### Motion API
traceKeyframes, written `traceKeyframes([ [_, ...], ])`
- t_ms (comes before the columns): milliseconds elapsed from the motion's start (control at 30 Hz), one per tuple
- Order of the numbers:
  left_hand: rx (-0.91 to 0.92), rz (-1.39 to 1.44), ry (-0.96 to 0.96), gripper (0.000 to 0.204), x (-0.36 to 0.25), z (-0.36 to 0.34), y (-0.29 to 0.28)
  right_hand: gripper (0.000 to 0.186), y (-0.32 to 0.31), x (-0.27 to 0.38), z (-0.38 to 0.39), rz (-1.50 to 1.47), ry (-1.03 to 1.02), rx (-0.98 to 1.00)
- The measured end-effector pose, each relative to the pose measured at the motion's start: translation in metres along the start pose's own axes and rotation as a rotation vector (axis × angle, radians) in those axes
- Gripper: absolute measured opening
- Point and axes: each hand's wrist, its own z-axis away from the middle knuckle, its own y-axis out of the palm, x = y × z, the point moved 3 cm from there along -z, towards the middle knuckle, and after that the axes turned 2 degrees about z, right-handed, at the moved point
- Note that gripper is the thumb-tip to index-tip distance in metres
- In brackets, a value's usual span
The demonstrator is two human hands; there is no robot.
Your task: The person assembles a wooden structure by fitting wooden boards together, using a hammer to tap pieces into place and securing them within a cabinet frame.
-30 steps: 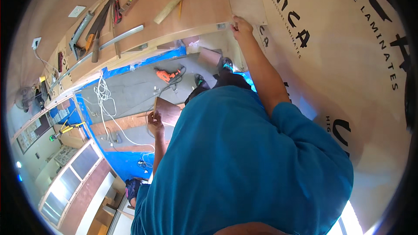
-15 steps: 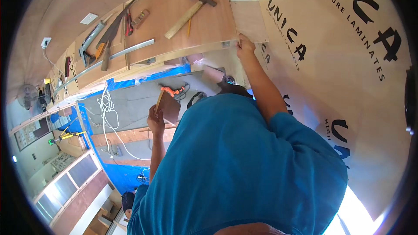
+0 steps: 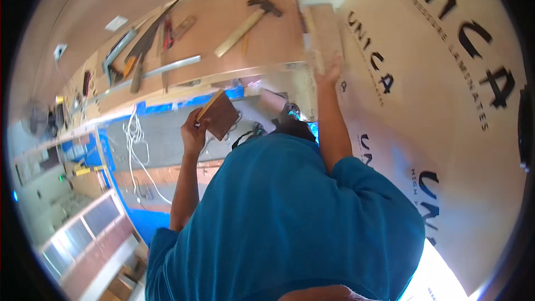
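My left hand (image 3: 194,132) is closed on a small reddish-brown wooden board (image 3: 224,117), held up over the gap in front of the counter, its pale edge facing up and left. At the corner by the right wall, a narrow plywood panel (image 3: 325,30) stands tilted up off the counter. My right hand (image 3: 330,72) is at the panel's near end and seems to grip it, though its fingers are blurred. A claw hammer (image 3: 241,32) and a pencil (image 3: 245,45) lie on the wooden counter (image 3: 273,42) nearby.
Farther left on the counter lie a handsaw (image 3: 149,38), a long metal bar (image 3: 175,64), a caulking gun (image 3: 118,50) and a red-handled tool (image 3: 168,34). White cords (image 3: 134,136) hang below. A printed brown wall sheet (image 3: 407,117) rises close at my right.
The plywood panel at the corner has tilted up from lying flat, with my right hand shifting right and nearer. My left hand has raised the small board and turned its broad face more into view.
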Motion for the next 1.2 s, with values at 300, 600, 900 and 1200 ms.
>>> traceKeyframes([
  [300,-0.284,0.568,-0.063,0.026,-0.032,-0.127,-0.042,0.052,0.081,0.076,0.09,0.189,0.028,0.285],
  [600,-0.331,1.319,-0.484,0.024,0.047,-0.28,0.082,0.034,0.171,0.071,0.153,1.263,-0.132,0.633],
  [900,0.566,1.052,-0.161,0.039,-0.07,-0.131,0.049,0.04,0.217,0.102,0.234,1.494,-0.18,0.975],
  [1200,0.591,1.112,0.126,0.04,-0.115,0.016,-0.008,0.074,0.256,0.056,0.248,1.08,0.191,1.023],
])
